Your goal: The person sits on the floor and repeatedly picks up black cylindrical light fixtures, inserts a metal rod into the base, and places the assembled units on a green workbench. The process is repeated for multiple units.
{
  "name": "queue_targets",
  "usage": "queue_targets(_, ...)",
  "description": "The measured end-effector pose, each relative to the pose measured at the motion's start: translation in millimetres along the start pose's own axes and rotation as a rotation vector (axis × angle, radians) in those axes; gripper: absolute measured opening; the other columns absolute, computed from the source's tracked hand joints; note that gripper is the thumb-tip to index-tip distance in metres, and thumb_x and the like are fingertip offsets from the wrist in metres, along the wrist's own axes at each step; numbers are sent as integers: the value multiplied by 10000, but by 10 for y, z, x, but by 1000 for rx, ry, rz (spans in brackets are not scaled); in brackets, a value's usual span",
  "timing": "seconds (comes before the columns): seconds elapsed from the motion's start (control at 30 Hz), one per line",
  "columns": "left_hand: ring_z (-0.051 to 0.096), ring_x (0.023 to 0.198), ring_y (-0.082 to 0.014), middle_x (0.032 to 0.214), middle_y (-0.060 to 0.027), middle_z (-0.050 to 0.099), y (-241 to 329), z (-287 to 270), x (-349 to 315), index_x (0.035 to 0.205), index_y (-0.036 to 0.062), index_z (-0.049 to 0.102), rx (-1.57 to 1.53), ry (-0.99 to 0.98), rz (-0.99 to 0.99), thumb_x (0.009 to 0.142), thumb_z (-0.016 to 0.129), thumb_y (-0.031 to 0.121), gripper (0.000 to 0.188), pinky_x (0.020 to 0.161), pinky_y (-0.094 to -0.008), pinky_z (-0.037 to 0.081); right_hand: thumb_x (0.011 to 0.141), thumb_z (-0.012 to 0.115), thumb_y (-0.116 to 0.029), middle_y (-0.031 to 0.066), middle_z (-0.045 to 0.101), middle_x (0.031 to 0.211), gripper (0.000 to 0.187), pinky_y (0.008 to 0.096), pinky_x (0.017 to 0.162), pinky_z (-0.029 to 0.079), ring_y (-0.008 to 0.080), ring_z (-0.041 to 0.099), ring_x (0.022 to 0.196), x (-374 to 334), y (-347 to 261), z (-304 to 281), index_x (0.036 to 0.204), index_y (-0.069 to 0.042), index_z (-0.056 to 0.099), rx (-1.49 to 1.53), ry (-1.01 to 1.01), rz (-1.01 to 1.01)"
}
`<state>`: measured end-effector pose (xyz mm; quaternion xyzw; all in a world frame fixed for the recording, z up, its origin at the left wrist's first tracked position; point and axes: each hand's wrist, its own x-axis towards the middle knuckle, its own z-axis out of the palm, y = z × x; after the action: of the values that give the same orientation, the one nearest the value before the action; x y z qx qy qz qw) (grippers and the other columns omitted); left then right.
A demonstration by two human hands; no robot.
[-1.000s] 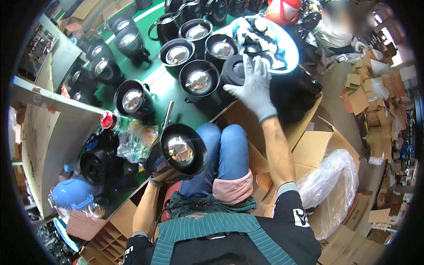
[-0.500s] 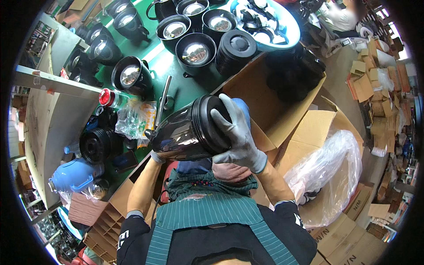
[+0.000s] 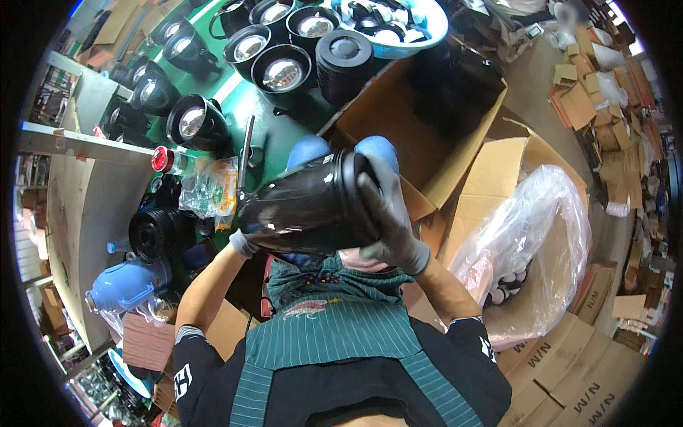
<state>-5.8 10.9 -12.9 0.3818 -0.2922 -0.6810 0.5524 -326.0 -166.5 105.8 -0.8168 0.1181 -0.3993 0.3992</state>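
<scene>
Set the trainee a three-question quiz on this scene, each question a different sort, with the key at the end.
1. True or false: the gloved right grip is on the wide end of the black vessel, which is tipped on its side.

2. Multiple choice: what colour is the lid of the jar beside the plastic packet?
A. White
B. Red
C. Blue

3. Fill in the blank: the open-topped black pots stand on a ____ table.

Key: 1. True. 2. B. 3. green.
</scene>
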Motion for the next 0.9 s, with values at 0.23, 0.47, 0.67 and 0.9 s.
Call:
queue_targets(0.23, 795, 995, -239, 1130, -158, 815, 1171, 773, 184, 1303, -27, 751, 1226, 368, 559, 886, 773, 214, 483, 948, -327, 591, 1039, 403, -801, 289, 285, 1738, 1053, 485, 1317, 216, 453, 321, 1597, -93, -65, -54, 1721, -7, 279, 194, -41, 456)
queue_targets(0.47, 775, 1060, -259, 1173, -137, 790, 1178, 884, -51, 1276, -21, 745, 1204, 239, 512, 944, 714, 256, 434, 943, -386, 619, 1166, 420, -485, 243, 456, 1661, 744, 367, 1300, 304, 263, 438, 1553, 164, 6, 123, 1665, 63, 346, 521, 27, 496)
queue_targets(0.67, 801, 1053, -338, 1166, -200, 797, 1491, 986, -75, 1300, 10, 753, 1452, 157, 588, 882, 744, 170, 448, 914, -394, 625, 1166, 361, -569, 260, 361, 1719, 807, 407, 1322, 259, 323, 343, 1615, -64, 217, 85, 1670, 61, 328, 714, -159, 889)
queue_targets(0.9, 797, 1020, -329, 1141, -210, 788, 1500, 1061, -153, 1275, -11, 746, 1411, 159, 590, 872, 754, 211, 460, 910, -371, 619, 1193, 365, -425, 228, 486, 1645, 643, 375, 1269, 346, 309, 498, 1500, 150, -68, 238, 1611, 58, 432, 430, -41, 398)
